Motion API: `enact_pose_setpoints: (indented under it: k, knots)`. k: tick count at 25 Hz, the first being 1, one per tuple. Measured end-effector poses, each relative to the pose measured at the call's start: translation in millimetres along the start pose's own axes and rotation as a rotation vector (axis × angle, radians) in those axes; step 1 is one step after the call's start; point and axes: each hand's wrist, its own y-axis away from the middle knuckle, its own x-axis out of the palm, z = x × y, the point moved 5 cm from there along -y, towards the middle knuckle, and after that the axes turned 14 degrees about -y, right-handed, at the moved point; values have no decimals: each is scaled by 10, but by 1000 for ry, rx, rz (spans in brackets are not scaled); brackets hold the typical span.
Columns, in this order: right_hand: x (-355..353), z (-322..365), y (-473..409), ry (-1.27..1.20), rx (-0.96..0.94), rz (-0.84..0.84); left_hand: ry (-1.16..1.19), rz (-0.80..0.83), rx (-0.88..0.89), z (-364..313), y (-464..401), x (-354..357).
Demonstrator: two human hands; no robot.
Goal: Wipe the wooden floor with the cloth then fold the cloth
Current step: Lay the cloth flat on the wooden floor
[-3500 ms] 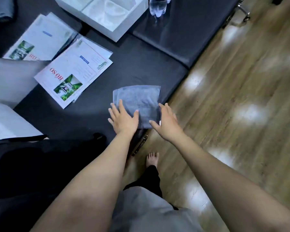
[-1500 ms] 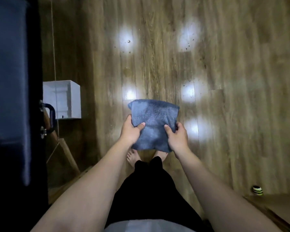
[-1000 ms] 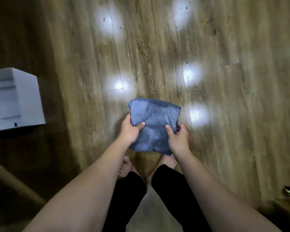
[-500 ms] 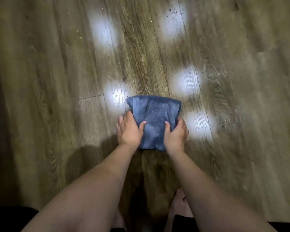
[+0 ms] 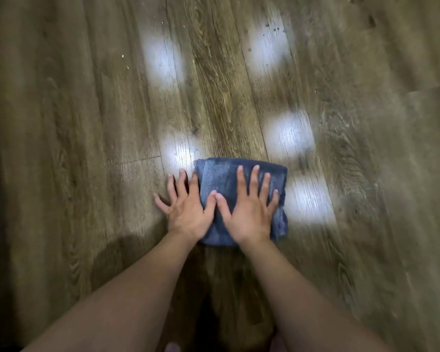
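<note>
right hand (image 5: 248, 212): flat on the cloth (image 5: 224, 174), palm down, fingers spread wide. Not pinching or gripping anything, just pressing. Looks to me like the spread is there to load as much of the cloth as possible, so it drags evenly instead of bunching.

left hand (image 5: 186, 207): also open and flat, fingers fanned. Only its thumb side sits on the cloth's left edge; the other fingers lie on the bare floor (image 5: 87, 148) just beside it. My guess is it's partly a prop for body weight and partly pinning that edge.

both together: thumbs almost touching over the near-left part of the cloth. Arms reach out in front and down, so the push probably goes away from the body.

cloth: blue, folded into a thick pad, lying flat on the floor under the hands, right in front of the person. Folded probably because it's easier to shove around than a loose sheet.

cloth axis: roughly squarish, a little longer front-to-back, and that axis runs along the arms and close to the plank direction. Far edge is straight; the near right corner looks a bit rumpled.

floor: wood planks with bright light patches and a few dark specks further out, well beyond the cloth.

stage: wiping seems barely started; the final fold comes later.
</note>
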Motion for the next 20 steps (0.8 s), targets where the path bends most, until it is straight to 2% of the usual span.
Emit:
enact_pose_setpoints:
  k: [1, 3, 5, 9, 15, 20]
  knots:
    - [130, -11, -5, 31, 37, 57, 31, -89, 28, 116, -62, -86]
    - [289, 10, -6, 106, 61, 53, -29, -216, 30, 468, -311, -221]
    - [359, 99, 16, 138, 33, 16, -160, -235, -33, 850, -644, -274]
    - [401, 138, -35, 133, 10, -35, -250, -337, 23, 1049, -863, -248]
    - [227, 275, -664, 80, -88, -49, -260, -351, 47, 1076, -881, -261]
    - [223, 217, -533, 148, 29, -62, -247, -366, 59, 1063, -863, -264]
